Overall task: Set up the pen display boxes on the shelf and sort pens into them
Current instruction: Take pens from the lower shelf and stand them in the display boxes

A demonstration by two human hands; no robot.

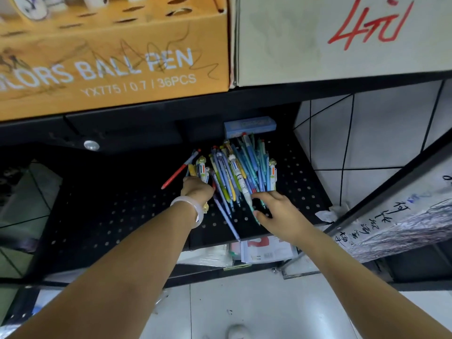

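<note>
My left hand [197, 189] is curled around a few pens at the left edge of the pile [238, 172]; how many it holds I cannot tell. My right hand [274, 206] lies at the pile's near right corner, index finger stretched onto the pen ends, thumb spread beside a white pen [247, 194]; the fingers are relaxed and grasp nothing.

The pile lies on the black perforated shelf [122, 211], fanned out, tips toward me. A red pen [179, 170] lies apart, just left of the pile. A blue pen [226, 216] has slid out toward the shelf's front edge. A blue box [249, 126] sits behind the pile against the back. An orange display box [110, 57] and a white carton [342, 37] stand on the shelf above the pile.

Step in hand, by my reading: gathering and sorting by type. To do it well:
- Pin the pile with the right hand so it does not roll.
- Draw matching pens out lengthwise with the left.
- Retrieve the two strays before lifting.
</note>
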